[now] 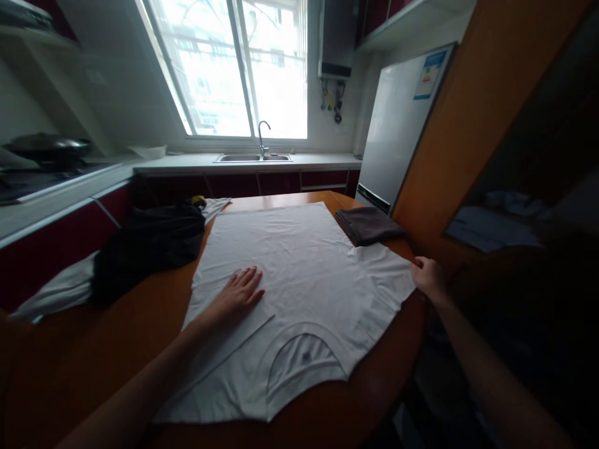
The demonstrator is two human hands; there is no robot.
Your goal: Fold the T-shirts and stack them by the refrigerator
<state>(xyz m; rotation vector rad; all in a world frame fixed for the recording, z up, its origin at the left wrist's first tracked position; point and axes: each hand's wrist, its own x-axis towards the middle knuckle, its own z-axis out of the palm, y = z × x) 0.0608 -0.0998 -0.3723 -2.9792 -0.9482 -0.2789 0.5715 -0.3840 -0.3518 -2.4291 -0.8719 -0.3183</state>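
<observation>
Shirt flat across table, collar near; left hand spread wide on cloth, right hand pinching sleeve at right, hard tug could skew fabric, bunch wrinkles

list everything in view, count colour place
shirt: 1, white, on table
table: 1, orange, foreground
folded cloth: 1, brown, table right
dark clothing: unclear, black, table left
light clothing: unclear, white, beside it
dish: 1, white, counter
pan: 1, dark, left
sink: 1, steel, counter
tap: 1, silver, sink
window: 1, white-framed, back wall
wall unit: 1, grey, beside window
fridge: 1, silver, right
fabric: unclear, pale blue, far right
counter: 1, white, back/left
cabinets: several, dark red, around
left hand: 1, bare, on shirt
right hand: 1, bare, gripping sleeve
</observation>
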